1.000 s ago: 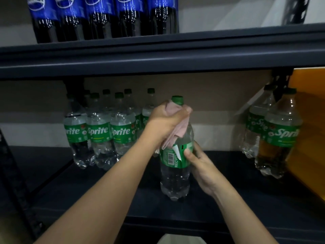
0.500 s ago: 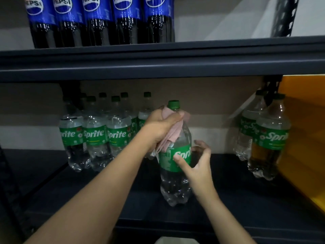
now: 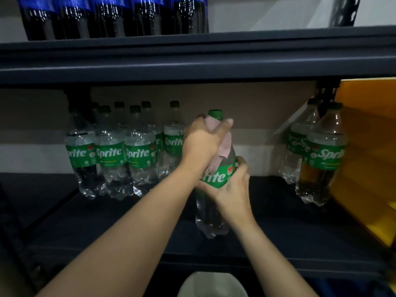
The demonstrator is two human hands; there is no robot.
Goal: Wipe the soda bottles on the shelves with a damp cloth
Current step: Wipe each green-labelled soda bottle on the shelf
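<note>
A clear Sprite bottle (image 3: 211, 217) with a green cap and green label stands near the front of the dark lower shelf (image 3: 278, 230). My left hand (image 3: 203, 142) grips a pink cloth (image 3: 222, 146) against the bottle's neck and shoulder, just under the cap. My right hand (image 3: 230, 185) holds the bottle around its label from the right side. Part of the label is hidden by my hands.
Several Sprite bottles (image 3: 111, 155) stand in a group at the back left, and two more (image 3: 321, 155) at the right beside an orange panel (image 3: 368, 151). Dark cola bottles (image 3: 111, 16) line the upper shelf. A white container rim (image 3: 212, 286) shows below.
The bottle has turned so more of its label faces me. My right hand went from open beside the label to gripping it. My left hand slid the cloth up near the cap.
</note>
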